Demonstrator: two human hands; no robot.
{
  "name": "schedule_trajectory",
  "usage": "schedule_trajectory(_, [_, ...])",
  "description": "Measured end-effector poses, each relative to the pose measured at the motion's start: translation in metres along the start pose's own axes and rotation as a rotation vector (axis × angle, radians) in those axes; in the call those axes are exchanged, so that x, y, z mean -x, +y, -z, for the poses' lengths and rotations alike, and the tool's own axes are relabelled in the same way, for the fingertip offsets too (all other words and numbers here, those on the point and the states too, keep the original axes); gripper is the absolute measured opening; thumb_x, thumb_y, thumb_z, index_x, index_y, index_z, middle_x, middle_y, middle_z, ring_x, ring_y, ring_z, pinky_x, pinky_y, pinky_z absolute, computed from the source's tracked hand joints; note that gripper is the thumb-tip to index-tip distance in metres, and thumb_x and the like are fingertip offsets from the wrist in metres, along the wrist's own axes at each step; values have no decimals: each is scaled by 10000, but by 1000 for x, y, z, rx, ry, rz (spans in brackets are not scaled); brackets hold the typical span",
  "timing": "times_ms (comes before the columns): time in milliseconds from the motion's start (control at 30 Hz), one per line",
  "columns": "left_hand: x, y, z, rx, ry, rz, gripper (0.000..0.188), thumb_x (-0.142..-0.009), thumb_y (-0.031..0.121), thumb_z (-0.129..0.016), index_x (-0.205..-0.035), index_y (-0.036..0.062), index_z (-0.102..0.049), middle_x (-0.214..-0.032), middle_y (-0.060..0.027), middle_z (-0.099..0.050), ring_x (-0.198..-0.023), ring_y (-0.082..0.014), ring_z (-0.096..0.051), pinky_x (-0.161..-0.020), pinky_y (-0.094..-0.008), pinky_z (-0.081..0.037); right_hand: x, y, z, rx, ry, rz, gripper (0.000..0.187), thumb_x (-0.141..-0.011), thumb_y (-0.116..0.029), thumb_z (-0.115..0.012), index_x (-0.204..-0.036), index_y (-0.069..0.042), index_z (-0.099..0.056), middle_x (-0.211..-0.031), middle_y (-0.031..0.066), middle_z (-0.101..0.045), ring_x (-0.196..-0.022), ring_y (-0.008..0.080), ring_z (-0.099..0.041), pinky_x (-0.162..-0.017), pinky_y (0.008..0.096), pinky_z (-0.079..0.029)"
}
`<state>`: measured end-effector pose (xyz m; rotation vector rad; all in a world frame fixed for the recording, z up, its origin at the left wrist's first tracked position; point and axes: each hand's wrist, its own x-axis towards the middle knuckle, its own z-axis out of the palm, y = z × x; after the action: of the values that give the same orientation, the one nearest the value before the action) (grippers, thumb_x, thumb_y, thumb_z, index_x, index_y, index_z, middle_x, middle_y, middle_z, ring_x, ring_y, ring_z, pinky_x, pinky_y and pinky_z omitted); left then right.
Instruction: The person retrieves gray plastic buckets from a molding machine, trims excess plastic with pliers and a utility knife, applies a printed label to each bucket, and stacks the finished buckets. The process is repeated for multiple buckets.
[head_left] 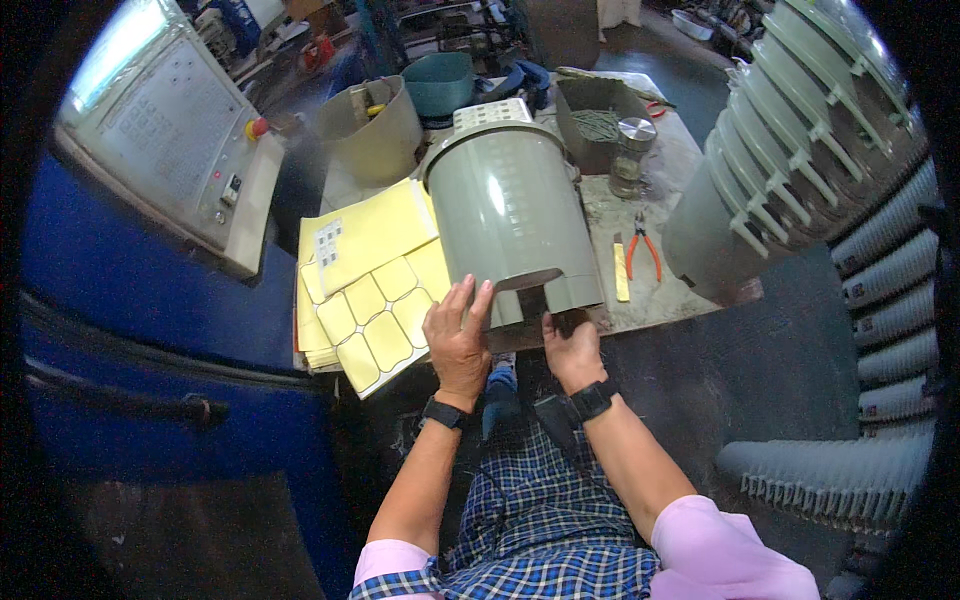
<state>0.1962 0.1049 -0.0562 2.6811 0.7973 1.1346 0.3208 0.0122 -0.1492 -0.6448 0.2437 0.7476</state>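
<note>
A grey-green plastic bucket (510,205) lies on its side on the work table, its near end cut by a notch. My left hand (460,345) rests against the near left edge of the bucket, fingers stretched out and slightly apart; its thumb is hidden. At the right of the notch, my right hand (575,355) grips the bucket's near edge with the thumb up, the other fingers largely hidden. Left of the bucket are yellow label sheets (375,315), stacked and overlapping. Orange-handled pliers (643,250) and a yellow-handled cutter knife (621,270) lie to its right.
Nested grey-green buckets (770,170) lean at the right. Behind stand a beige tub (375,140), a teal tub (438,85) and a box of thin pieces (597,120). A glass jar (628,175) is near the pliers. A control panel (165,130) with a red button rises at left.
</note>
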Motion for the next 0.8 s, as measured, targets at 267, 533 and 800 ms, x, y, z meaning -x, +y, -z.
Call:
schedule_trajectory(267, [7, -6, 7, 137, -98, 54, 596, -716, -56, -532, -1268, 168, -521, -1319, -95, -479, -1208, -270, -458, -1002, -402, -349, 33, -30, -25, 130, -156, 37, 383, -785, -18, -447, -1154, -114, -487, -1080, 35, -530, -968, 193, -501, -780, 344, -432])
schedule_trajectory(533, [127, -132, 27, -115, 383, 988, 595, -685, 25, -672, -1233, -25, -444, -1249, -219, -464, -1202, -371, -408, -1030, -412, -314, 73, -39, 28, 443, 27, -151, 289, -810, -102, -496, -1097, -70, -477, -932, 84, -582, -770, 181, -505, -681, 320, -413])
schedule_trajectory(800, [175, -188, 43, 858, 321, 1580, 157, -824, 127, -632, -938, 28, -590, -813, -63, -638, -599, -151, -604, -527, -274, -469, 111, -4, 31, 719, -66, -441, 155, -872, -79, -479, -1022, -54, -510, -863, 83, -614, -692, 143, -551, -598, 291, -473])
